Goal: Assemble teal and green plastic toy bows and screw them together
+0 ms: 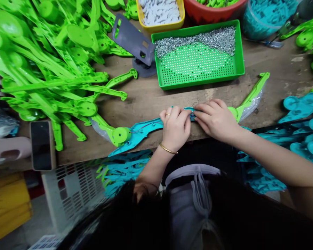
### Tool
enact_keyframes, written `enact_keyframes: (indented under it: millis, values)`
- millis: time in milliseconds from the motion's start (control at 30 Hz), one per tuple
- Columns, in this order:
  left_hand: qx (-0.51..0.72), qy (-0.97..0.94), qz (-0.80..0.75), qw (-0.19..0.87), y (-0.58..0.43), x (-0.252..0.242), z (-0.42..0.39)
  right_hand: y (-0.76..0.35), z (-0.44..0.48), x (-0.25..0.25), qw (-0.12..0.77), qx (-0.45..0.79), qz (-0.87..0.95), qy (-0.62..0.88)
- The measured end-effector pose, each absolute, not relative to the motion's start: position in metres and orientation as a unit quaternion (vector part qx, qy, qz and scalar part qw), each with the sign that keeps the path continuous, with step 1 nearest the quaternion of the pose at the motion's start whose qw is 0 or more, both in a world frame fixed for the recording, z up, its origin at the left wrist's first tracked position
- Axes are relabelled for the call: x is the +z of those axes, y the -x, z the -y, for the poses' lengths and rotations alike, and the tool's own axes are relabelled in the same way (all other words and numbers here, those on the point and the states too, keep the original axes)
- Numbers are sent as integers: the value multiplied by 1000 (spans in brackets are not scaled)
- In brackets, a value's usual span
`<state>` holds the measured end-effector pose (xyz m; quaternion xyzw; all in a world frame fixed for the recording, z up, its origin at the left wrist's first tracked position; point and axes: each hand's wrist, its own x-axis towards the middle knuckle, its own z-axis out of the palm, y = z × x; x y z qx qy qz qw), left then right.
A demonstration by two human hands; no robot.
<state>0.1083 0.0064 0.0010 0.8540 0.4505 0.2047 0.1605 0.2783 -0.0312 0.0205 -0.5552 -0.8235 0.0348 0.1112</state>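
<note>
A blue plastic bow-shaped piece (146, 129) lies along the table's near edge, with a green arm (120, 135) at its left end and another green arm (247, 100) at its right. Thin wires run along its inside. My left hand (176, 125) is closed on the middle of the blue piece, thumb and fingers pressed together. Close beside it, my right hand (216, 118) pinches at a small blue part (190, 109) over the middle. The fingertips of both hands nearly meet there, and they partly hide the small part.
Green arms (41, 69) pile up at the left, near a phone (42, 146) and a grey stand (135, 41). A green basket of screws (200, 85) stands beyond the hands. Blue pieces (306, 104) lie at the right, with a power tool (302, 17) behind.
</note>
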Motion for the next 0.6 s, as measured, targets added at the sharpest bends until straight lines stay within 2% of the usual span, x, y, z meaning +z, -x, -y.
enact_keyframes:
  millis: [133, 333, 600]
  values:
    - [209, -852, -450, 168, -107, -1, -5, -278, 32, 17, 113, 69, 811, 570]
    - [214, -864, -435, 135, -107, -5, -5, -279, 29, 18, 169, 100, 775, 601]
    - [200, -865, -436, 148, -105, -4, -5, -272, 24, 18, 169, 129, 736, 643]
